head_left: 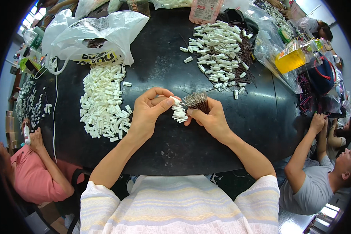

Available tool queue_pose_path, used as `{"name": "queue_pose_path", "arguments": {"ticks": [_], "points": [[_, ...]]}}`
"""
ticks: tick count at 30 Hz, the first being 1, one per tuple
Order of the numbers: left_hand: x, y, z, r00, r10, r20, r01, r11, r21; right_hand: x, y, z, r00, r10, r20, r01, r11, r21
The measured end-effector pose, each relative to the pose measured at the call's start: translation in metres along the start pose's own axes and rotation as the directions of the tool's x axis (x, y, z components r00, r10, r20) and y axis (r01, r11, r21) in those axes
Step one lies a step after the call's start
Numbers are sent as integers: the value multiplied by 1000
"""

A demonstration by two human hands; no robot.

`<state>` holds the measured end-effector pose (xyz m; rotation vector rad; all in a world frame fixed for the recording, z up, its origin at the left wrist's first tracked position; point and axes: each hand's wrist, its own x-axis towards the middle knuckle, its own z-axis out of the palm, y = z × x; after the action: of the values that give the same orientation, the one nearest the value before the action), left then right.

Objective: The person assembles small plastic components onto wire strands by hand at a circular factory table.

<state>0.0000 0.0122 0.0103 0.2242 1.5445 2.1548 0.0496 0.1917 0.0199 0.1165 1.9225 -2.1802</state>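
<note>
At mid-frame we see the left hand (148,113) pinching one white cap (176,100) between thumb and forefinger, its grip narrow and closed on that piece. Just right of it, the right hand (210,119) holds a bundle of thin dark wires (197,100), grip closed round their stems, the tips fanned up toward the cap. A short row of caps already on wires (179,114) hangs between the two hands, above the dark counter (163,70).

A heap of loose caps (103,103) lies left of centre, near the left hand. A second heap, caps with wires (220,48), lies at the upper right, well apart from the hands. A white bag (93,35) sits at the upper left, and a yellow box (289,59) at the far right.

Other people work round the counter: one in pink (35,175) at the lower left, one in grey (312,183) at the lower right.

We judge the risks small but real. The wire tips spread loosely, so the cap may meet two tips at once or miss. The pinch is light, and the cap could slip and drop to the counter. If the right hand loosens, wires may slide out of the bundle, and fitted caps could pull off.
</note>
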Motion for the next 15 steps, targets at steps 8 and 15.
{"name": "queue_pose_path", "arguments": {"ticks": [8, 15], "points": [[-2, -2, 1, 1000, -4, 3, 4, 999, -51, 1, -1, 1, 1000, -2, -14, 2, 1000, -9], [-5, -3, 5, 1000, -7, 10, 6, 996, 90, 1, 6, -8, 998, 29, -52, -28, 999, 16]]}}
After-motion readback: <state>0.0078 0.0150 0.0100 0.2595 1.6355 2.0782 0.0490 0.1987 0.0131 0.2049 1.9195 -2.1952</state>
